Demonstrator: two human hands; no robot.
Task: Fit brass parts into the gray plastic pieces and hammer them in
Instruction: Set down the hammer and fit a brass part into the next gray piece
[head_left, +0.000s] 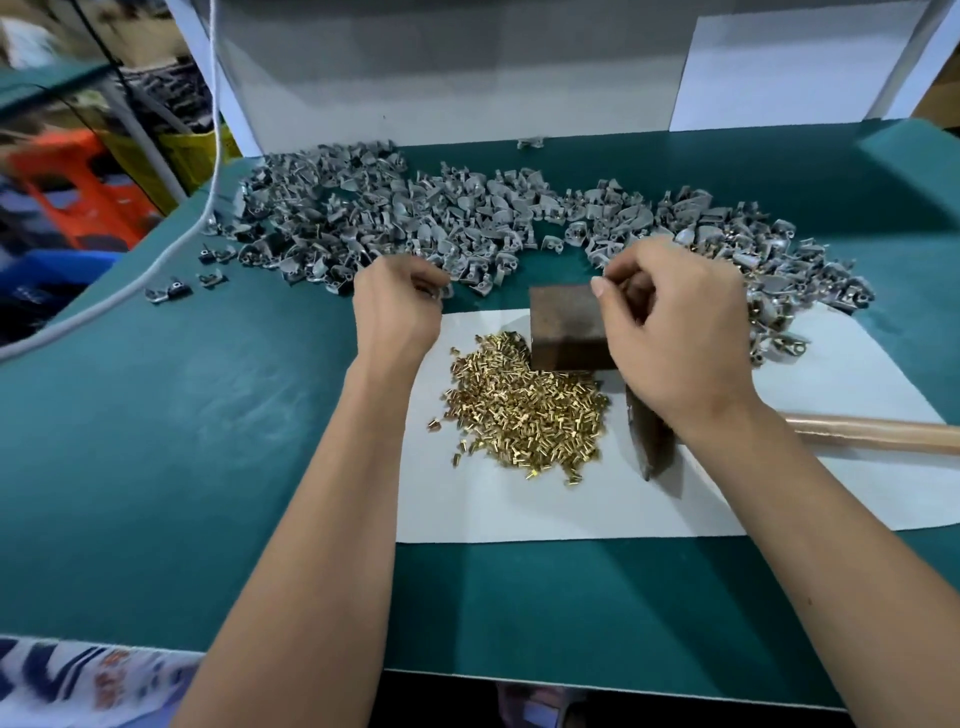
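Reaching into the gray plastic pieces (467, 223), the left hand (400, 306) is curling its fingers; the right hand (675, 332) is pinching something unseen, likely needing straight seating above the metal block (563, 332).

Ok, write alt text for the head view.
Two bare hands work above a dark metal block, beside a brass parts pile on white paper. Gray plastic pieces lie heaped behind, and a hammer lies at right.

Hammer (655, 441) head partly under right hand (675, 332); handle cut off by right edge.
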